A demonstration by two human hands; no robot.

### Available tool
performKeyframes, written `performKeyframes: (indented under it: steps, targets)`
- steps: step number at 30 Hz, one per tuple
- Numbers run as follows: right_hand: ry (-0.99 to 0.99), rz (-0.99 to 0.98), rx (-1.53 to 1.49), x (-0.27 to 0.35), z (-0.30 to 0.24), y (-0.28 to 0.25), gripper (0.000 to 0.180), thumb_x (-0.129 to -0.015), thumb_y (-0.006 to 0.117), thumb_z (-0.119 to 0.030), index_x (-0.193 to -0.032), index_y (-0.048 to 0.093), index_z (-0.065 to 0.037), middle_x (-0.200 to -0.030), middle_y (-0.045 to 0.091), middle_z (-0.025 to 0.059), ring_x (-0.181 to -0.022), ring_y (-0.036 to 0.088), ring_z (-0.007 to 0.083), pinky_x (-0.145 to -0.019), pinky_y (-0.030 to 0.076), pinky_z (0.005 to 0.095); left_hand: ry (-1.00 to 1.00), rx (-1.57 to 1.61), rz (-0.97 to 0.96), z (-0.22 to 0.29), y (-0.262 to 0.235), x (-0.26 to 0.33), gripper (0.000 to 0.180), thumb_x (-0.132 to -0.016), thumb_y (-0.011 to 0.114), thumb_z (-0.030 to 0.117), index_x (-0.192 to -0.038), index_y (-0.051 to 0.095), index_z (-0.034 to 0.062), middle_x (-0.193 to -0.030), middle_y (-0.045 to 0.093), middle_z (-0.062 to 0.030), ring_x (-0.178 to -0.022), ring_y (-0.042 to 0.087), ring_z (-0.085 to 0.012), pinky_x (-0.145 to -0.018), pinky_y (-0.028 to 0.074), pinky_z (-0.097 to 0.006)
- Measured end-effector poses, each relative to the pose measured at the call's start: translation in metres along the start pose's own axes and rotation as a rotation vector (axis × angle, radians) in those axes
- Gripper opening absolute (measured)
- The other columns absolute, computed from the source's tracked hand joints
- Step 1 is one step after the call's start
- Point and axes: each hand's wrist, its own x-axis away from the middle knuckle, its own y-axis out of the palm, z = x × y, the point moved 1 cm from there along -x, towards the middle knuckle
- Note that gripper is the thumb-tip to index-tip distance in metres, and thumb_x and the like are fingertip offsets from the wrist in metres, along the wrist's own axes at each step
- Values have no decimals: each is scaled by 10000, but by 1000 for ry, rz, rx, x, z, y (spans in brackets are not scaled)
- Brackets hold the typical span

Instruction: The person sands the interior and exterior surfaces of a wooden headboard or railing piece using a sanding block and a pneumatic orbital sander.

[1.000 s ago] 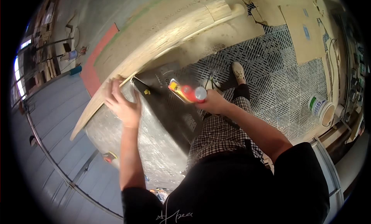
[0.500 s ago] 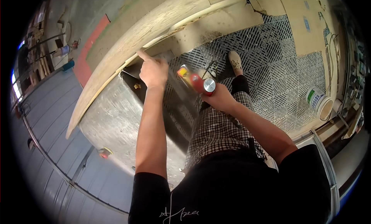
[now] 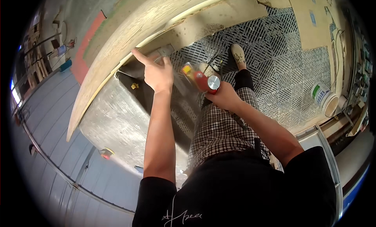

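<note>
A long, curved pale board (image 3: 117,47) with a streaked, wood-like surface arcs across the upper left. My left hand (image 3: 157,75) reaches to its near edge, index finger stretched out to the rim and thumb apart; I see nothing held in it. My right hand (image 3: 225,95) is closed round a red power tool (image 3: 203,82) with a round silver cap and a yellow part at its far end. The tool hangs in front of my checked trousers, apart from the board; its far end is blurred. Beneath the board stands a worn grey box-like stand (image 3: 113,109).
A white tub (image 3: 324,99) stands at the right on black slatted floor mats (image 3: 274,78). Cardboard sheets (image 3: 307,23) lie at the far right. A small yellow scrap (image 3: 135,86) sits inside the stand's edge. A metal rail (image 3: 47,156) curves along the lower left.
My left hand has shifted slightly nearer and the index finger has moved left along the board's edge. The red power tool stays in my right hand, nearly in place.
</note>
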Motion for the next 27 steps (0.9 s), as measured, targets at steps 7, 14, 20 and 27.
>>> performKeyframes:
  steps: [7,14,20,27]
  targets:
    - [81,6,-18,0,-2,-6,328,-802,708,-211,-992,646,49,-812,702,194,-775,704,310,-748,543,389,41,177,52,-9,8,13,1057,-864,692,134,-1605,-60,121,-1129,731,-77,-867,711,-246,-802,535,-379]
    - [57,-10,64,-1,-4,-2,318,-806,700,-213,-969,653,56,-789,698,196,-753,701,315,-725,542,398,61,68,41,-7,-12,5,963,-890,663,170,-1597,18,65,-1164,719,-59,-802,702,-227,-761,550,-370]
    - [-12,-15,119,2,-8,11,296,-807,691,-209,-957,656,45,-805,692,219,-780,690,375,-730,541,416,44,195,62,5,-10,6,943,-878,662,182,-1576,59,-12,-1041,746,-89,-809,698,-247,-789,535,-363]
    - [-275,-58,265,9,-26,40,168,-803,652,-140,-926,661,-27,-832,698,178,-798,691,368,-721,550,430,100,636,140,-60,-52,70,375,-990,609,77,-1346,516,2,-971,672,-76,-792,630,-102,-730,528,-249]
